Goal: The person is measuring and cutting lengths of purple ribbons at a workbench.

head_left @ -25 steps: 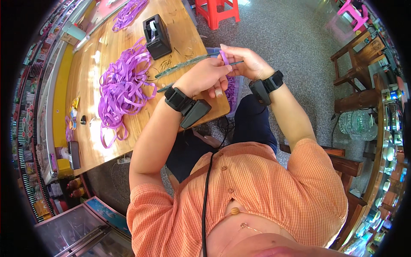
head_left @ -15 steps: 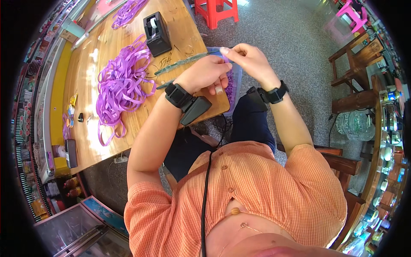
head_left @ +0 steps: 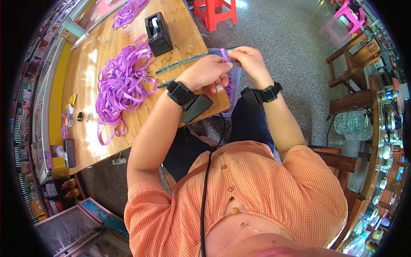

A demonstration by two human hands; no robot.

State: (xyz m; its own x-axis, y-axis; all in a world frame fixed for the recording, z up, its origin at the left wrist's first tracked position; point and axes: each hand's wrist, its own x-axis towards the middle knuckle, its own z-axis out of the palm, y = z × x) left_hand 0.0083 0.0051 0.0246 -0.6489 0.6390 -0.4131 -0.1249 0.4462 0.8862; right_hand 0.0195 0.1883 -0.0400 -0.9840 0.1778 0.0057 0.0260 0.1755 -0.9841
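My left hand (head_left: 204, 73) is closed above the table corner, thumb and forefinger pinching beside a short loop of purple ribbon (head_left: 224, 54). A long thin dark-green strip (head_left: 182, 62), with a clear, crinkled look, runs past this hand toward my right. The loop seems to sit around the strip. My right hand (head_left: 250, 64) pinches the strip just right of the ribbon. A second dark-green end (head_left: 163, 84) pokes out behind my left wrist; whether both belong to one piece, I cannot tell. Below my hands, a translucent bin (head_left: 235, 85) holds purple pieces.
On the wooden table (head_left: 184, 25) lie a large heap of purple ribbon (head_left: 122, 85) and a black tape dispenser (head_left: 158, 34). Another ribbon bundle (head_left: 128, 13) is at the far edge. A red stool (head_left: 214, 13) and wooden chair (head_left: 351, 64) stand on the floor.
My right hand has lowered slightly, its fingers shifting onto the strip right of the ribbon. The purple loop now shows more plainly between my hands. My left hand has hardly moved.
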